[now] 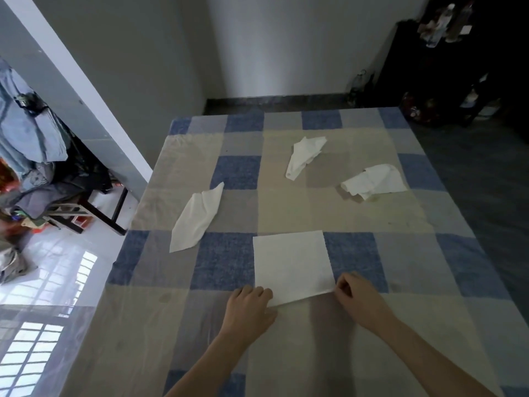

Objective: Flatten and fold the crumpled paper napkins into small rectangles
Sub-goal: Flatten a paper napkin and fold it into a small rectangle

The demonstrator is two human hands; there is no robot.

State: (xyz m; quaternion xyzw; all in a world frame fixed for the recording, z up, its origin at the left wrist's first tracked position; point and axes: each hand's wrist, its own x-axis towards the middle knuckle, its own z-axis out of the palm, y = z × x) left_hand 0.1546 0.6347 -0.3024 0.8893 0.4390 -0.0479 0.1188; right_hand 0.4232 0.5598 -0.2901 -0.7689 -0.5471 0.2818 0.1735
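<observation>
A flattened white napkin [292, 265] lies square on the checked tablecloth in front of me. My left hand [249, 308] pinches its near left corner, fingers curled over the edge. My right hand [357, 299] pinches the near right corner. Three crumpled napkins lie farther off: one at the left [197, 217], one at the far middle [305, 154], one at the right [375, 180].
The table is covered by a blue, grey and beige checked cloth [229, 170]. A chair piled with clothes [37, 156] stands off the table's left side. Dark shelving [458, 58] stands at the far right by the wall.
</observation>
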